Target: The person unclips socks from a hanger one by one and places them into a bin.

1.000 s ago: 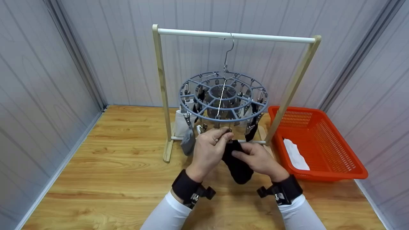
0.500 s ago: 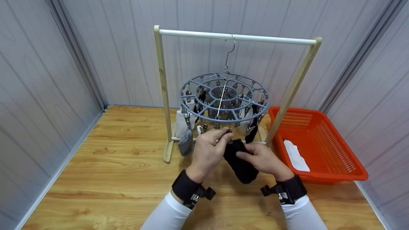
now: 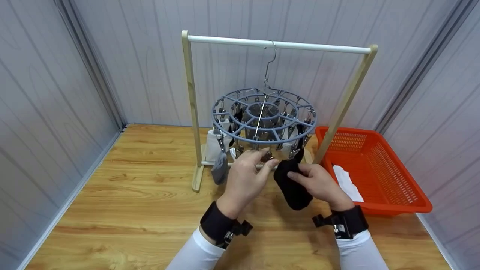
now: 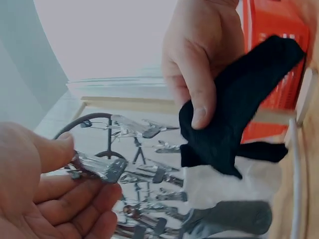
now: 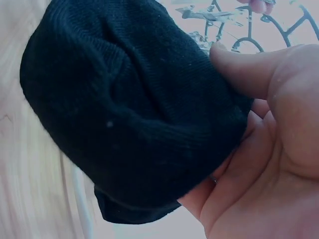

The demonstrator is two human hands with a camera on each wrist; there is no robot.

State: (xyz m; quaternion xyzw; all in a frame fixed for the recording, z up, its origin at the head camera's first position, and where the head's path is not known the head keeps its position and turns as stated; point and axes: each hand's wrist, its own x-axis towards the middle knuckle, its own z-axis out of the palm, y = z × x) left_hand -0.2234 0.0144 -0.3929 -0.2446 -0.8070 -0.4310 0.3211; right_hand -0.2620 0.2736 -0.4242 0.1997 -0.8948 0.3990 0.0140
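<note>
My right hand [image 3: 320, 185] pinches a black sock [image 3: 294, 187] between thumb and fingers, with the toe end hanging down. In the left wrist view the sock [image 4: 234, 104] is apart from the metal clip [image 4: 102, 167], whose jaws hold no cloth. My left hand [image 3: 243, 174] grips that clip between thumb and fingers, under the front of the round blue-grey sock hanger [image 3: 277, 141]. Ribbed knit fills much of the right wrist view, where the sock [image 5: 144, 99] hides part of the fingers.
The hanger's hook [image 3: 274, 52] hangs from a white rail [image 3: 232, 41] on a wooden stand [image 3: 192, 97]. A grey sock [image 3: 220, 170] and a white sock [image 3: 213, 146] hang at the left. At the right stands a red basket [image 3: 407, 176] with a white sock [image 3: 347, 183] inside.
The right hand has drawn the black sock rightward, away from the clip and left hand. The left hand stays in nearly the same place, its thumb now farther from its fingers.
</note>
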